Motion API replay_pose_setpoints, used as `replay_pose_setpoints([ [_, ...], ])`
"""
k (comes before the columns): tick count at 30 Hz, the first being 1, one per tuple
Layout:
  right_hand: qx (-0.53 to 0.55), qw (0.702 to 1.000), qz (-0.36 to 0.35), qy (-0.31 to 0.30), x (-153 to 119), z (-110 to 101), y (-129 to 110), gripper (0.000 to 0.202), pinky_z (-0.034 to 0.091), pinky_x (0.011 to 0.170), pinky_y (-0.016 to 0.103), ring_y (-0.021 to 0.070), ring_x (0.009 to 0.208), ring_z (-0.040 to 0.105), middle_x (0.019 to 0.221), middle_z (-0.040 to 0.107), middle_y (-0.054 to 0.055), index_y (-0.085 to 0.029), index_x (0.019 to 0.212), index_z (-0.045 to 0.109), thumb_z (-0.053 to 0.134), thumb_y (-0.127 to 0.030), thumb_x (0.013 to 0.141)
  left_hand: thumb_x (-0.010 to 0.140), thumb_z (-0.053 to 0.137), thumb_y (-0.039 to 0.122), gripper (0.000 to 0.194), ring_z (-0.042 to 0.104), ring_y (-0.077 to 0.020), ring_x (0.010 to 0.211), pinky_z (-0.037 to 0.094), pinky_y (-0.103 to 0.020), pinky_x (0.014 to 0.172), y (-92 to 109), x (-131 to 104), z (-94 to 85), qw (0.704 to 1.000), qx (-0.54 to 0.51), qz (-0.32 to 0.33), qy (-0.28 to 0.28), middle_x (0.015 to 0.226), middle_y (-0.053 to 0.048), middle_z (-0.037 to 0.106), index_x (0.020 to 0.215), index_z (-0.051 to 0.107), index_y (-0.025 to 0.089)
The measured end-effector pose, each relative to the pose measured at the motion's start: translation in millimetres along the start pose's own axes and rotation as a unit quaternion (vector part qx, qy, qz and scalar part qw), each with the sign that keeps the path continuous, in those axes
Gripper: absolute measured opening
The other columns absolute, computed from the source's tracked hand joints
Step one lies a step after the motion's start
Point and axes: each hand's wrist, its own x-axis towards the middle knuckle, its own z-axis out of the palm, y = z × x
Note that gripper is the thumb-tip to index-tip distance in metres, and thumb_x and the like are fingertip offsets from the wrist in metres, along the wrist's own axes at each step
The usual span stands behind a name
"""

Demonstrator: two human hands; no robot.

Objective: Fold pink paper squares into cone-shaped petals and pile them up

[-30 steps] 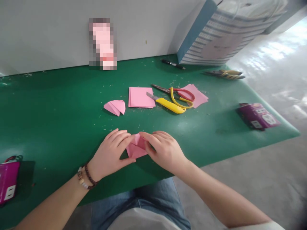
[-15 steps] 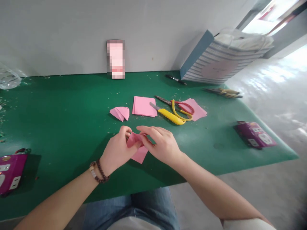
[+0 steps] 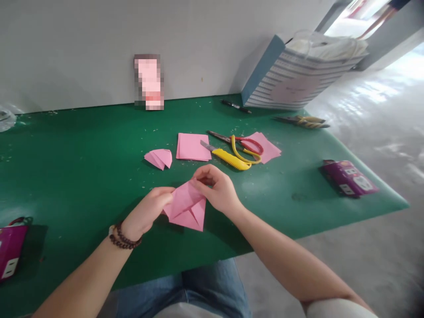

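Head view: the partly folded paper (image 3: 187,207) is between the hands, over the tabletop (image 3: 82,145). The left hand (image 3: 150,210) grips its left side; the right hand (image 3: 215,187) pinches its top. Folding seems in hand; another crease would call for aligned edges. Cutter (image 3: 232,159) and stack (image 3: 191,146) lie just beyond; moving room looks widest leftward, with the near edge close.

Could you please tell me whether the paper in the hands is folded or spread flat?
Folded: the pink paper, held by the left hand and right hand, shows flaps and creases.
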Motion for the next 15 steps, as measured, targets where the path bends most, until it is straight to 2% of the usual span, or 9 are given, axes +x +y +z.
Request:
replay_pose_setpoints([
  [2,-0.006,1.000,-0.002,-0.011,1,-1,1,0.006,0.056,0.066,0.028,0.0142,0.071,0.065,0.078,0.067,0.000,-0.021,0.080,0.061,0.066,-0.023,0.080,0.073,0.052,0.028,0.015,0.051,-0.0130,0.061,0.038,-0.023,0.055,-1,-1,-3.7,1.000,0.025,0.003,-0.007,0.067,0.001,0.059,0.069,0.061,0.016],
  [4,-0.041,0.998,-0.035,-0.032,0,-4,-2,0.003,0.057,0.071,0.030,0.0157,0.077,0.066,0.083,0.069,0.002,-0.021,0.081,0.065,0.063,-0.022,0.083,0.076,0.057,0.031,0.017,0.050,-0.0121,0.061,0.037,-0.023,0.056,-2,-1,-6.7,0.998,0.064,0.022,0.007,0.068,0.002,0.059,0.069,0.062,0.016],
  [8,-0.141,0.975,-0.131,-0.115,-4,-9,-12,0.014,0.056,0.087,0.038,0.0215,0.103,0.065,0.117,0.067,0.009,-0.023,0.090,0.073,0.059,-0.025,0.089,0.083,0.057,0.037,0.024,0.051,-0.0125,0.060,0.038,-0.023,0.055,-1,-1,-9.3,0.985,0.146,0.055,0.077,0.068,0.002,0.060,0.081,0.067,0.016],
  [10,-0.188,0.962,-0.150,-0.132,-5,-12,-14,0.018,0.054,0.092,0.040,0.0230,0.107,0.064,0.123,0.064,0.010,-0.023,0.086,0.074,0.058,-0.029,0.091,0.084,0.055,0.035,0.024,0.056,-0.0143,0.063,0.042,-0.024,0.056,-1,-2,-8.7,0.980,0.159,0.065,0.105,0.076,0.000,0.066,0.093,0.069,0.016],
  [12,-0.212,0.960,-0.133,-0.122,-5,-13,-14,0.025,0.055,0.089,0.038,0.0226,0.103,0.066,0.119,0.066,0.010,-0.021,0.076,0.072,0.056,-0.031,0.093,0.085,0.055,0.031,0.030,0.061,-0.0156,0.065,0.045,-0.025,0.056,0,-3,-6.9,0.974,0.168,0.076,0.133,0.085,-0.001,0.069,0.110,0.065,0.019],
  [15,-0.198,0.973,-0.059,-0.106,-4,-13,-12,0.027,0.056,0.071,0.030,0.0187,0.087,0.069,0.101,0.071,0.008,-0.020,0.067,0.065,0.058,-0.032,0.091,0.084,0.058,0.025,0.041,0.069,-0.0178,0.081,0.052,-0.026,0.066,-2,-5,-2.7,0.955,0.189,0.122,0.193,0.098,-0.003,0.071,0.124,0.054,0.022],
])
